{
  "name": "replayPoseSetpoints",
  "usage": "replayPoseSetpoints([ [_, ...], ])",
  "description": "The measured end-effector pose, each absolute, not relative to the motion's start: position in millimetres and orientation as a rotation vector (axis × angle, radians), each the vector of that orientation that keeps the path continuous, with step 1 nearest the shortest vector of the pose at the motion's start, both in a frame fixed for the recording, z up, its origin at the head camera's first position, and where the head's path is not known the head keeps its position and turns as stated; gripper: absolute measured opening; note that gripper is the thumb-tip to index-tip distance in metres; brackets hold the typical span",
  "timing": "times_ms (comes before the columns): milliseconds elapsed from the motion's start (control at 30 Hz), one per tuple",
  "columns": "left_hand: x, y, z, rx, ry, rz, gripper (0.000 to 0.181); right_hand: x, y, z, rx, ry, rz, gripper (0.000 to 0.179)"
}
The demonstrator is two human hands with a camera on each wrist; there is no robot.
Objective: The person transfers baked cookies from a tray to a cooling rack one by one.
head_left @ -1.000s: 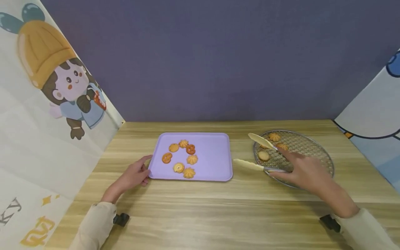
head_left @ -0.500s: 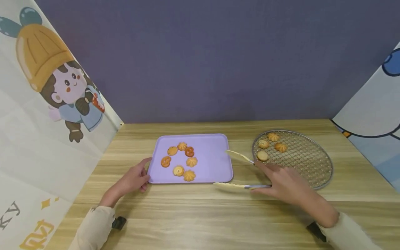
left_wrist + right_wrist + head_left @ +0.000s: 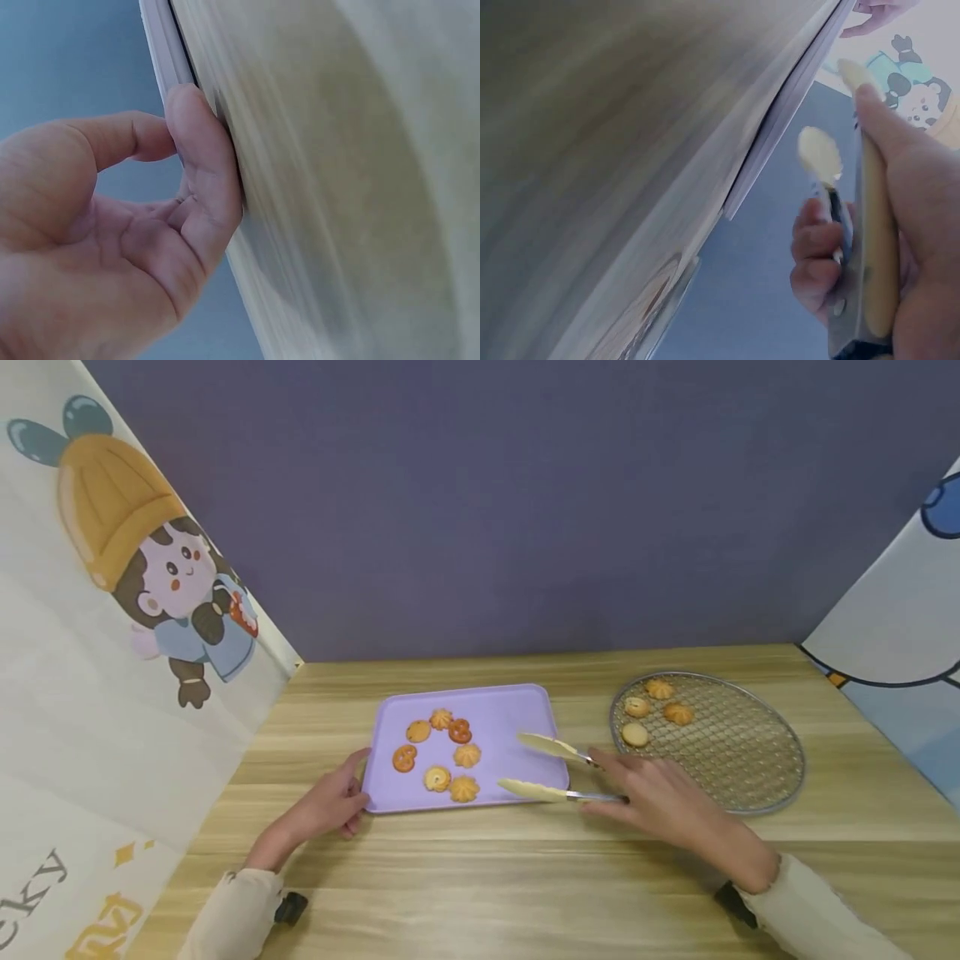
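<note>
My left hand [image 3: 326,806] holds the left edge of a lilac tray [image 3: 502,714]; in the left wrist view its fingers pinch the tray's rim [image 3: 166,52]. Several cookies, among them a pretzel-shaped cookie [image 3: 404,757] and a flower-shaped cookie [image 3: 464,789], lie on the tray's left half. My right hand [image 3: 667,802] grips metal tongs [image 3: 545,792] with cream tips. The tips are spread apart at the tray's right side, with nothing visible between them. In the right wrist view the fingers wrap round the tongs' handle [image 3: 874,247].
Right of the tray sits a round wire rack [image 3: 750,752] with several cookies at its left side, including a plain round cookie [image 3: 634,734]. Both stand on a wood-grain table [image 3: 480,885]. A dark panel [image 3: 480,510] rises behind, with printed sheets at both sides.
The right hand and tongs have moved left from over the rack to the tray. The tips spread wider, then came closer together. The left hand stays at the tray, which has turned slightly.
</note>
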State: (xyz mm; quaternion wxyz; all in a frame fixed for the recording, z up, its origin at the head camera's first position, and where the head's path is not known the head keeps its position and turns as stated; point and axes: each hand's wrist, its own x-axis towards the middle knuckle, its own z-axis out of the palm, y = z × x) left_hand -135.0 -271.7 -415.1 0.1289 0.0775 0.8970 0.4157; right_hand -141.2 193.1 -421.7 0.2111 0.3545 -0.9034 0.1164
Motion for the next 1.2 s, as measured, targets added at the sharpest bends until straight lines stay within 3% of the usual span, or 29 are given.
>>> replayPoseSetpoints([
  [400,-132,-273,-414,0.221,2.577,1.228,0.073,-156,154,-412,0.992,-2.631,0.237,0.059],
  [1200,-134,-273,-415,0.204,2.56,1.255,0.074,-167,106,-404,0.995,-2.707,0.119,0.052],
])
